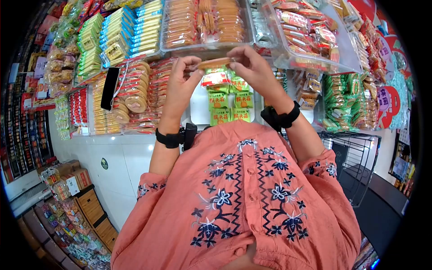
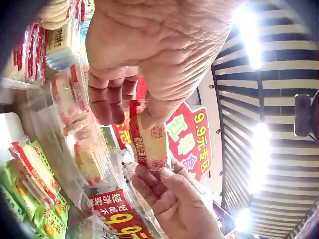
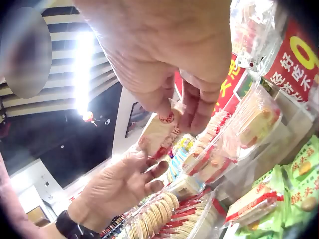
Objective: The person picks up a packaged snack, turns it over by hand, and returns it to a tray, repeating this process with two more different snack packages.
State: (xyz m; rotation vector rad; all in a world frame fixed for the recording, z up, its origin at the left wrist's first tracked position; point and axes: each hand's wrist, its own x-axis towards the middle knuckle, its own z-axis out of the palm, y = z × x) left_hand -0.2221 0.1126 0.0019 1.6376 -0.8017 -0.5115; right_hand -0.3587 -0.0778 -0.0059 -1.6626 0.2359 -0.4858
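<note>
My left hand point(image 1: 183, 76) and right hand point(image 1: 253, 69) pinch opposite ends of one flat, clear-wrapped biscuit pack point(image 1: 215, 63) with red print. It is held up between them at chest height. Thumb and fingertips of the left hand point(image 2: 159, 55) grip one end in the left wrist view. At the other end, the right hand point(image 3: 169, 55) pinches the wrapper, as the right wrist view shows. Below the hands is a white tray point(image 1: 198, 105) holding several green packets point(image 1: 219, 100). Another red-and-pale biscuit pack point(image 1: 215, 79) lies on top of these packets.
Clear bins of wrapped biscuits point(image 1: 181, 22) stand beyond the hands. A tilted clear bin point(image 1: 310, 63) is at the right, above green-wrapped packs point(image 1: 337, 101). Round crackers point(image 1: 136, 87) fill the left side, near a black strap-like object point(image 1: 109, 88). A wire rack point(image 1: 360, 157) stands at lower right.
</note>
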